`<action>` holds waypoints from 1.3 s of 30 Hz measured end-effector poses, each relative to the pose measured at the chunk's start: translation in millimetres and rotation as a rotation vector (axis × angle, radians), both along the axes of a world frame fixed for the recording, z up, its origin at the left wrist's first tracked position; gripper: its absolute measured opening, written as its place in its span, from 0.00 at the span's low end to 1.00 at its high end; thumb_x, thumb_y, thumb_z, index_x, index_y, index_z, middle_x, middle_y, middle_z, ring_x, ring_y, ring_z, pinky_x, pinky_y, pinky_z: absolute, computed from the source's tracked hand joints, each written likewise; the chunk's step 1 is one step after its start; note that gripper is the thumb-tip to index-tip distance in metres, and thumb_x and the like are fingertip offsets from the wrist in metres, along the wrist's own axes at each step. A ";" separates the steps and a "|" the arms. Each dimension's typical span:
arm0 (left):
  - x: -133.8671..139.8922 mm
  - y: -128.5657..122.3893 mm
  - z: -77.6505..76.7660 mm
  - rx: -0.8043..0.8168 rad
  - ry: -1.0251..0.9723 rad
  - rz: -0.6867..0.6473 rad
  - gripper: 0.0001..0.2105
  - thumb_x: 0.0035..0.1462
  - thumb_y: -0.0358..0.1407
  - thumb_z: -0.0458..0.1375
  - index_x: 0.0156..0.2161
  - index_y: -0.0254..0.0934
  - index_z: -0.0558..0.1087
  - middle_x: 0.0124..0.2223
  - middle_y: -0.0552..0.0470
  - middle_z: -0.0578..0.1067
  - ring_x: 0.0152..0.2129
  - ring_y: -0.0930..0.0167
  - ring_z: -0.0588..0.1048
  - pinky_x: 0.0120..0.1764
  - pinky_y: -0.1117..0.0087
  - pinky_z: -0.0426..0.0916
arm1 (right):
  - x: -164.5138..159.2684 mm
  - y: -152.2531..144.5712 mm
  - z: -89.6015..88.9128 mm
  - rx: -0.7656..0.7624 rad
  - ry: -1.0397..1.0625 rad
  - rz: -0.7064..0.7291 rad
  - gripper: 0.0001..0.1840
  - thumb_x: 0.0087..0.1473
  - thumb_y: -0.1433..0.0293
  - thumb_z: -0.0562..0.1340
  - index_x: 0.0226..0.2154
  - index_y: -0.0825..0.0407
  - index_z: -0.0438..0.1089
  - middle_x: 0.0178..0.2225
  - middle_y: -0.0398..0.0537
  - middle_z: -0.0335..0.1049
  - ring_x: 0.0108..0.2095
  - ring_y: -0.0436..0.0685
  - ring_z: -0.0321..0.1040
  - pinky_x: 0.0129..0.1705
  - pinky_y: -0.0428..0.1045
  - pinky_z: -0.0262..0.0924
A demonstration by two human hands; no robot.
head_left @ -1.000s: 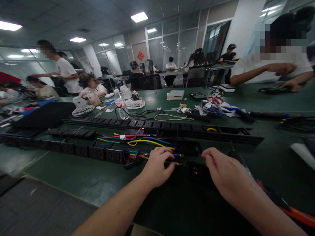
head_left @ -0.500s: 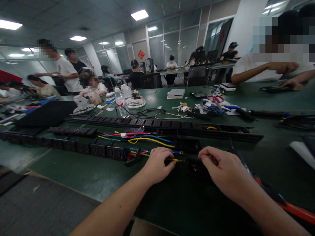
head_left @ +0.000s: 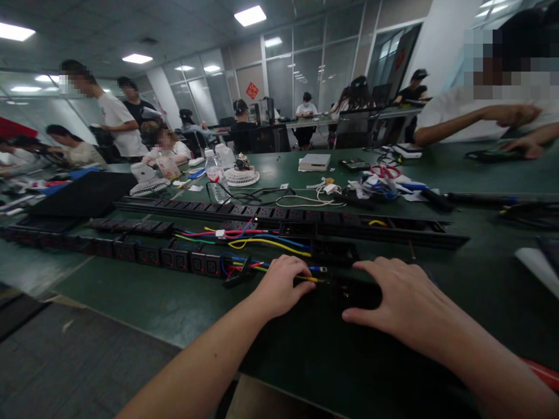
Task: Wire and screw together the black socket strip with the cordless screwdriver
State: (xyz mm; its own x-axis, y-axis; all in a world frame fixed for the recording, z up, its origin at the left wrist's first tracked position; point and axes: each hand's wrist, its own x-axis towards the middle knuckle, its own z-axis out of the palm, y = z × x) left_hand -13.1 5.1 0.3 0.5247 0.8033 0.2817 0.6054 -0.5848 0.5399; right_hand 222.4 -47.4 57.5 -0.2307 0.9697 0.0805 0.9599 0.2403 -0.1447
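Note:
My left hand [head_left: 285, 286] is closed in a pinch on a yellow wire [head_left: 311, 279], whose bare end points right. A blue wire with a metal lug [head_left: 322, 269] sticks out just above it. These wires come from a long black power strip [head_left: 168, 261] with several sockets, lying to the left. My right hand [head_left: 388, 297] is open, thumb and fingers spread around a small black housing [head_left: 356, 293]; contact with it cannot be made out. Behind it, another black housing [head_left: 334, 251] has red, blue, green and yellow wires [head_left: 262, 240] leading left from it.
A longer black socket rail [head_left: 279, 215] runs across the table behind the wires. Farther back stand a water bottle [head_left: 216, 177], white fan parts [head_left: 242, 174] and red-handled scissors [head_left: 384, 172]. A screwdriver shaft [head_left: 412, 250] shows beyond my right hand. A co-worker [head_left: 484, 122] sits across the table.
My right hand has opened from a closed pinch and spread around the small black housing. My left hand keeps its pinch on the yellow wire, nearly in place.

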 end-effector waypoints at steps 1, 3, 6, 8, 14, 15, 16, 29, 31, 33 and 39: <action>-0.1 -0.2 0.2 -0.003 -0.003 -0.005 0.04 0.55 0.36 0.62 0.36 0.40 0.73 0.40 0.53 0.75 0.41 0.66 0.70 0.45 0.64 0.64 | -1.5 0.4 -1.0 -0.002 -0.006 0.015 0.39 0.38 0.46 0.68 0.47 0.55 0.72 0.40 0.56 0.72 0.43 0.70 0.67 0.46 0.65 0.60; -0.3 -0.9 0.7 -0.006 -0.016 -0.018 0.03 0.56 0.35 0.61 0.35 0.39 0.73 0.39 0.53 0.75 0.40 0.67 0.70 0.44 0.65 0.64 | -4.4 1.3 -3.0 -0.009 -0.001 0.032 0.34 0.39 0.50 0.69 0.45 0.55 0.74 0.39 0.56 0.72 0.41 0.70 0.67 0.45 0.65 0.61; -0.6 -1.6 2.0 -0.008 -0.038 -0.042 0.02 0.57 0.35 0.60 0.34 0.39 0.72 0.39 0.53 0.75 0.39 0.68 0.71 0.44 0.67 0.64 | -6.3 2.2 -5.0 -0.019 0.026 0.050 0.27 0.42 0.56 0.69 0.43 0.55 0.75 0.37 0.55 0.73 0.40 0.67 0.67 0.45 0.63 0.62; -0.6 -1.8 2.8 -0.016 -0.046 -0.051 0.02 0.58 0.34 0.60 0.34 0.39 0.72 0.40 0.53 0.75 0.39 0.68 0.71 0.45 0.67 0.64 | -6.1 2.6 -5.6 -0.013 0.053 0.054 0.25 0.42 0.59 0.69 0.43 0.55 0.75 0.37 0.54 0.73 0.40 0.65 0.67 0.45 0.60 0.64; -0.8 -3.4 4.5 -0.008 -0.042 -0.052 0.02 0.58 0.34 0.59 0.34 0.39 0.72 0.41 0.53 0.75 0.39 0.68 0.71 0.45 0.66 0.64 | -8.4 2.7 -8.0 0.039 0.121 0.052 0.26 0.43 0.60 0.69 0.44 0.56 0.72 0.38 0.52 0.72 0.40 0.63 0.66 0.44 0.58 0.64; -0.8 -4.0 4.9 -0.005 -0.039 -0.052 0.02 0.58 0.34 0.59 0.34 0.39 0.72 0.41 0.53 0.75 0.39 0.68 0.71 0.45 0.66 0.64 | -9.6 2.7 -8.5 0.045 0.127 0.058 0.26 0.43 0.60 0.69 0.44 0.56 0.72 0.38 0.52 0.72 0.40 0.63 0.66 0.44 0.58 0.64; -0.7 -4.6 5.4 -0.004 -0.034 -0.051 0.02 0.58 0.34 0.59 0.34 0.39 0.73 0.41 0.53 0.76 0.39 0.68 0.71 0.44 0.66 0.64 | -10.8 2.7 -9.1 0.050 0.132 0.063 0.26 0.43 0.60 0.69 0.44 0.56 0.73 0.37 0.52 0.72 0.40 0.63 0.66 0.44 0.59 0.64; -5.0 -5.7 5.8 -0.002 0.004 -0.118 0.02 0.56 0.32 0.60 0.32 0.38 0.71 0.38 0.52 0.76 0.38 0.68 0.71 0.43 0.66 0.65 | -34.9 -5.3 -5.0 0.065 0.130 0.110 0.22 0.42 0.66 0.71 0.41 0.56 0.73 0.37 0.53 0.69 0.41 0.65 0.63 0.45 0.60 0.63; -5.6 -6.3 7.0 -0.013 -0.003 -0.141 0.02 0.55 0.31 0.59 0.32 0.37 0.70 0.38 0.52 0.76 0.37 0.68 0.71 0.42 0.67 0.65 | -40.5 -5.2 -6.9 0.076 0.128 0.110 0.21 0.42 0.67 0.72 0.40 0.55 0.73 0.37 0.53 0.69 0.41 0.66 0.63 0.44 0.60 0.63; -5.2 -7.3 8.4 -0.021 -0.022 -0.147 0.03 0.52 0.28 0.58 0.32 0.37 0.69 0.37 0.52 0.75 0.36 0.69 0.72 0.41 0.67 0.66 | -43.8 -4.0 -10.7 0.092 0.129 0.102 0.19 0.41 0.68 0.72 0.39 0.54 0.72 0.36 0.53 0.69 0.41 0.66 0.63 0.44 0.60 0.62; -1.2 -11.3 10.3 -0.080 -0.116 -0.036 0.09 0.51 0.28 0.56 0.39 0.38 0.67 0.40 0.50 0.75 0.37 0.67 0.73 0.42 0.66 0.67 | -44.9 -4.8 -15.4 0.161 0.176 0.031 0.30 0.38 0.59 0.74 0.42 0.55 0.71 0.37 0.55 0.70 0.40 0.69 0.64 0.43 0.64 0.60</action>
State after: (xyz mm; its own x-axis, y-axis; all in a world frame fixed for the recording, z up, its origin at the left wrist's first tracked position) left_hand -14.3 -6.1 10.6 0.5214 0.8069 0.2776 0.5159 -0.5572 0.6507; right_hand 177.5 -52.2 42.1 -0.2286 0.9338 0.2752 0.9151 0.3026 -0.2665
